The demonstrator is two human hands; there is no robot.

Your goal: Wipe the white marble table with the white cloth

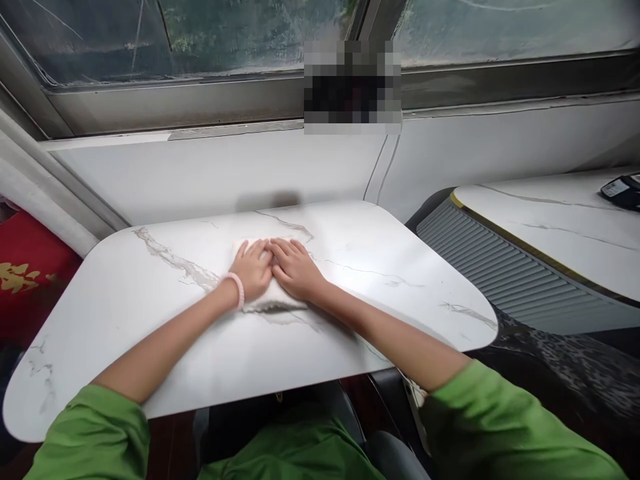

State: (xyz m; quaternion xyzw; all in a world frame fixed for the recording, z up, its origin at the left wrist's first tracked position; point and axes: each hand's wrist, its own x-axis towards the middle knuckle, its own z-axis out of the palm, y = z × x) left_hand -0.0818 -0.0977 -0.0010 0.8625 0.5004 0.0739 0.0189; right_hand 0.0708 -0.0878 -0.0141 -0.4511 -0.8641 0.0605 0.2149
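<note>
A small white folded cloth point(267, 305) lies on the white marble-patterned table point(150, 293), near its middle. My left hand point(254, 268) rests flat on the cloth's left half, fingers stretched forward, with a pink bead bracelet on the wrist. Beside it, my right hand point(296, 267) presses flat on the cloth's right half. The two hands touch at the fingers and cover most of the cloth. Both arms come from green sleeves.
A white wall and a window sill run behind the table. A second marble table point(550, 227) stands at the right with a dark device point(623, 189) on it. A grey ribbed panel point(500, 273) sits between the tables. Red fabric point(25, 273) shows at the left.
</note>
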